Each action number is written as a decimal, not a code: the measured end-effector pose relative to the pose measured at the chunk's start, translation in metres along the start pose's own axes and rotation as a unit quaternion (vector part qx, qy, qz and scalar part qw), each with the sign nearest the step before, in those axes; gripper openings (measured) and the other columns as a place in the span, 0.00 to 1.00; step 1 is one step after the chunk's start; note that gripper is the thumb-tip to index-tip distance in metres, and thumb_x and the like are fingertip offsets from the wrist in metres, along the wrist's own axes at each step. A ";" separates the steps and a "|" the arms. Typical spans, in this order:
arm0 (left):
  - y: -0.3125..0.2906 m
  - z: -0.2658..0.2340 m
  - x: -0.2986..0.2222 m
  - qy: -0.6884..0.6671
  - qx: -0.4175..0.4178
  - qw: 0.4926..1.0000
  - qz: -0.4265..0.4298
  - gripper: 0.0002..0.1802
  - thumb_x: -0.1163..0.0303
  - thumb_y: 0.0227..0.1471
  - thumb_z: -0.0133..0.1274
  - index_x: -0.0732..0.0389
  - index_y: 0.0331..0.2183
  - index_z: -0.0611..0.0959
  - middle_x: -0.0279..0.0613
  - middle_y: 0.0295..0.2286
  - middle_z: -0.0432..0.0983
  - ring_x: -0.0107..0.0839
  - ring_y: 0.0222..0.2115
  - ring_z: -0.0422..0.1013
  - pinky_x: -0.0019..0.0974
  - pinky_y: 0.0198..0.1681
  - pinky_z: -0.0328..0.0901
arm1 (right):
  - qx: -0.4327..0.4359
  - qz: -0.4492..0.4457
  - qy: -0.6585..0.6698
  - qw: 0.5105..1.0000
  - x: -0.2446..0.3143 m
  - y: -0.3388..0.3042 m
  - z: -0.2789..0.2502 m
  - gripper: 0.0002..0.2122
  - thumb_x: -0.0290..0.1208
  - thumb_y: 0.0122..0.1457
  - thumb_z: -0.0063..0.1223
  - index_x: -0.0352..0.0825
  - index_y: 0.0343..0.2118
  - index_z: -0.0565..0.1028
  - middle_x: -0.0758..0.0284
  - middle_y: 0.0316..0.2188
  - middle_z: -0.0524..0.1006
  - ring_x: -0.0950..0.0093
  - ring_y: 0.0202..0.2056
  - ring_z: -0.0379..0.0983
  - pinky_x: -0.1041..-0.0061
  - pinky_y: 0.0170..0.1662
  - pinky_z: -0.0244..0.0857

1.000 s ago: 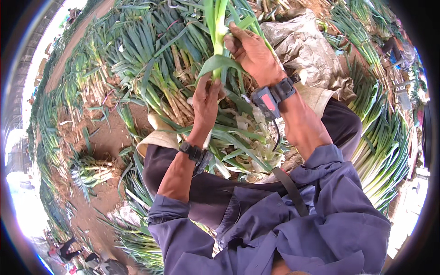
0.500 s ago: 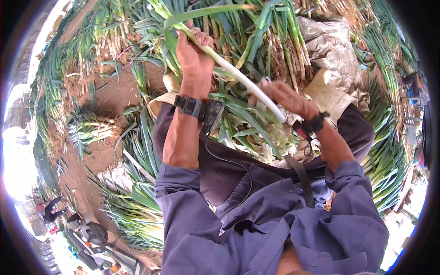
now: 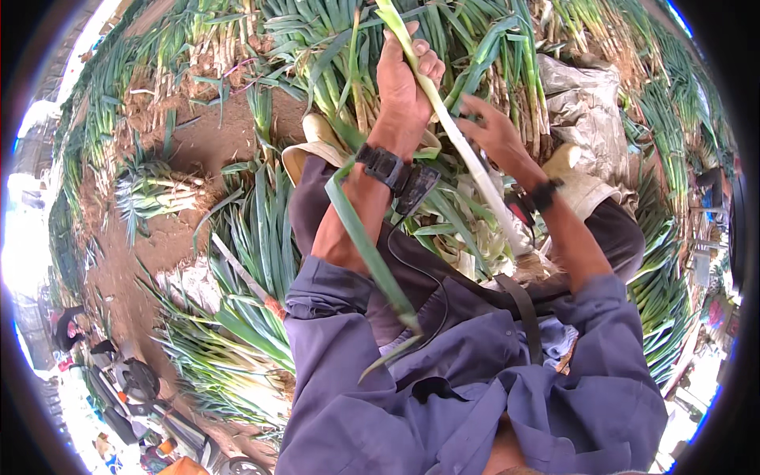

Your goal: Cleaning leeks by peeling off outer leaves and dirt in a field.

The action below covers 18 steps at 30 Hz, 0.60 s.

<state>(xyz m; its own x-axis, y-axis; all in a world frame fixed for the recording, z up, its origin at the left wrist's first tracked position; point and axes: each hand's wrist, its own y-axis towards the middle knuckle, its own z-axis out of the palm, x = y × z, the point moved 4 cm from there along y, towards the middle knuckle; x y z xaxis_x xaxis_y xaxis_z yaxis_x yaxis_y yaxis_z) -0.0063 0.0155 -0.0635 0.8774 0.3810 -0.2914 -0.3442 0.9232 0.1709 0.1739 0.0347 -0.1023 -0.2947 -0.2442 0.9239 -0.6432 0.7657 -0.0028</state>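
Note:
My left hand is raised and closed around the green upper part of a long leek. The leek's white stalk runs down to the right, toward my lap. My right hand rests on the stalk just below, fingers on its white part. A loose green leaf hangs down past my left forearm. Both wrists carry dark bands. Trimmed leaves lie piled in my lap.
Heaps of green leeks lie all around on brown soil. A bundled bunch sits at the left. A grey sack lies at the upper right. A parked scooter stands at the lower left.
My left hand has risen higher with the leek's green end. The right hand has slid up the white stalk toward the left hand. The view has tilted a little.

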 end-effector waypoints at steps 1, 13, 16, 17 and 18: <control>0.002 0.011 0.010 -0.002 0.009 1.000 -0.016 0.25 0.49 0.69 0.36 0.61 0.47 0.72 0.31 0.24 0.67 0.22 0.18 0.61 0.30 0.24 0.59 | -0.005 -0.060 -0.033 0.998 -0.004 0.021 0.000 0.32 0.36 0.61 0.60 0.29 0.64 0.61 0.58 0.46 0.77 0.77 0.30 0.75 0.75 0.35 0.70; -0.021 0.004 -0.170 0.083 -0.186 0.937 0.282 0.17 0.55 0.69 0.39 0.56 0.34 0.71 0.33 0.25 0.65 0.28 0.21 0.61 0.34 0.27 0.60 | 0.251 -0.085 0.223 0.938 0.020 -0.005 0.055 0.25 0.49 0.72 0.36 0.32 0.58 0.70 0.62 0.43 0.80 0.81 0.30 0.74 0.80 0.35 0.68; -0.076 -0.022 -0.243 0.098 -0.249 0.919 0.291 0.13 0.59 0.67 0.44 0.57 0.34 0.73 0.33 0.23 0.65 0.27 0.22 0.62 0.33 0.27 0.60 | 0.240 0.109 0.202 0.943 -0.033 -0.028 0.044 0.25 0.50 0.72 0.35 0.31 0.56 0.72 0.63 0.39 0.80 0.79 0.31 0.75 0.82 0.35 0.68; -0.103 -0.034 -0.274 0.105 -0.255 0.912 0.302 0.13 0.59 0.67 0.44 0.57 0.34 0.73 0.33 0.23 0.65 0.27 0.22 0.62 0.33 0.27 0.60 | 0.215 0.135 0.164 0.953 -0.044 -0.030 0.043 0.24 0.48 0.72 0.37 0.31 0.54 0.73 0.63 0.39 0.80 0.80 0.31 0.75 0.83 0.35 0.68; -0.136 -0.037 -0.314 0.356 -0.292 0.800 0.384 0.16 0.57 0.64 0.47 0.61 0.36 0.76 0.38 0.24 0.69 0.34 0.22 0.65 0.36 0.27 0.62 | 0.168 0.172 0.208 0.948 -0.074 -0.026 0.034 0.21 0.45 0.72 0.40 0.32 0.53 0.73 0.64 0.38 0.80 0.80 0.32 0.75 0.83 0.35 0.68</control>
<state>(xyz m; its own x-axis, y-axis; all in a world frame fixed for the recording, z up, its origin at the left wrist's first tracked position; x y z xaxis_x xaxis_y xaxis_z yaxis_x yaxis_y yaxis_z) -0.2476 -0.2277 -0.0300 -0.0100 0.5871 -0.8094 -0.9705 0.1893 0.1493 0.1883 0.0123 -0.1834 -0.2678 0.2952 0.9171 -0.7692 0.5077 -0.3880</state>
